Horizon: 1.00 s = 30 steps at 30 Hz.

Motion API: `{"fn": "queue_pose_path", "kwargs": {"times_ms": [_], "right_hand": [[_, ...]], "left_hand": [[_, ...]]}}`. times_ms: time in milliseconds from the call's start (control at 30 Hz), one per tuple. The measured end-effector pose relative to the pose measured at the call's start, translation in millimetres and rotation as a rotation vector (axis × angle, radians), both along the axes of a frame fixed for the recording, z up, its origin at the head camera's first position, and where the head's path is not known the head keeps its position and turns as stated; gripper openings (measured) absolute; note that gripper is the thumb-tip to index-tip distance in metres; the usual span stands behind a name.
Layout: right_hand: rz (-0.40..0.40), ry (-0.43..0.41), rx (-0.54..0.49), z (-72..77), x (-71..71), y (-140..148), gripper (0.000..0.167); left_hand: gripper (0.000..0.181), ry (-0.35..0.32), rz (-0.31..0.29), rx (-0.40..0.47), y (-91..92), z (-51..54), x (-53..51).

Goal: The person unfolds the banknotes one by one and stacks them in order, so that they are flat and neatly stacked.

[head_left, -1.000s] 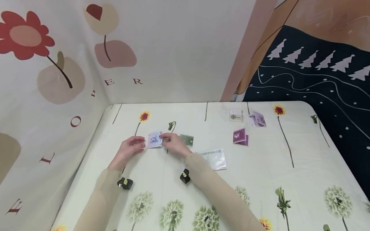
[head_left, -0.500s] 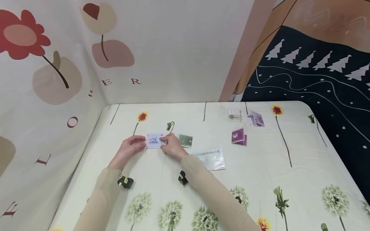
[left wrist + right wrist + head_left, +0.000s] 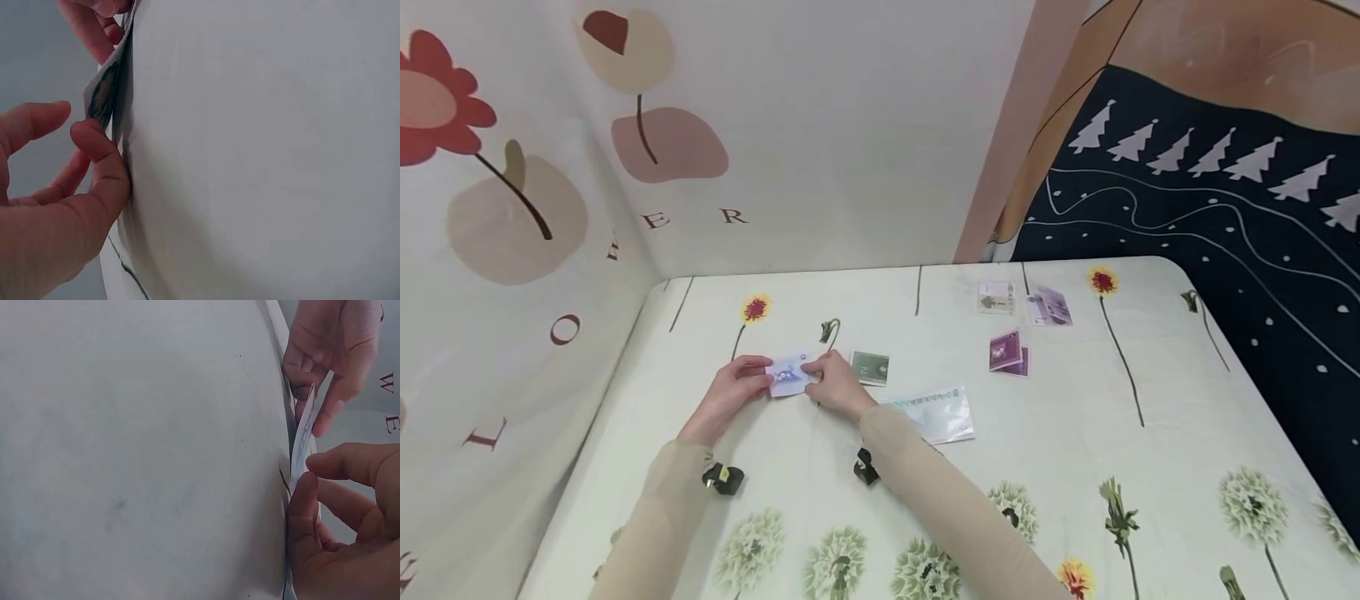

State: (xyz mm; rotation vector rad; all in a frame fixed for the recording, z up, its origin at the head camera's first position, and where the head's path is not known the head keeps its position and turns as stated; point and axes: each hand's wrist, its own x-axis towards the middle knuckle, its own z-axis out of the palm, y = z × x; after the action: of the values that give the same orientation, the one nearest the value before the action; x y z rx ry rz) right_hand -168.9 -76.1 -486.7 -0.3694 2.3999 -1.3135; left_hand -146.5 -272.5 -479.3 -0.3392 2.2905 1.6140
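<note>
A pale blue banknote (image 3: 786, 377) is held slightly off the flower-print tablecloth. My right hand (image 3: 837, 387) pinches its right edge between thumb and fingertip. At the left edge, my left hand (image 3: 730, 396) has its fingertips touching or very near the note, with thumb and forefinger apart in the left wrist view. There, a dark green-blue printed patch shows on the underside of the note (image 3: 105, 94). Seen from the right wrist, the note (image 3: 303, 437) is nearly edge-on. Just right of my right hand lies a green folded banknote (image 3: 870, 367).
A larger silvery banknote (image 3: 946, 415) lies partly behind the right forearm. Farther right are magenta folded notes (image 3: 1003, 350), a beige note (image 3: 996, 297) and violet notes (image 3: 1049, 307). Printed curtains (image 3: 820, 167) rise behind the tablecloth (image 3: 1037, 433).
The view has turned slightly right, so everything sits farther left. The blue note's near edge now tilts, and its left end has come closer to the left fingertips.
</note>
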Motion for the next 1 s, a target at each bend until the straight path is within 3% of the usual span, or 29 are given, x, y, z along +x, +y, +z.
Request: {"fn": "queue_pose_path", "kwargs": {"times_ms": [267, 567, 1000], "right_hand": [[0.019, -0.011, -0.012, 1.7, 7.9, 3.6, 0.043], [0.065, 0.005, -0.058, -0.5, 13.2, 7.8, 0.043], [-0.023, -0.106, -0.296, 1.8, 20.7, 20.6, 0.034]], "left_hand": [[0.036, 0.055, 0.031, -0.011, 7.7, -1.6, 6.7], [0.036, 0.1, 0.039, -0.016, 10.4, 5.5, 11.0], [0.035, 0.154, 0.056, 0.045, 16.5, 19.0, 17.4]]}}
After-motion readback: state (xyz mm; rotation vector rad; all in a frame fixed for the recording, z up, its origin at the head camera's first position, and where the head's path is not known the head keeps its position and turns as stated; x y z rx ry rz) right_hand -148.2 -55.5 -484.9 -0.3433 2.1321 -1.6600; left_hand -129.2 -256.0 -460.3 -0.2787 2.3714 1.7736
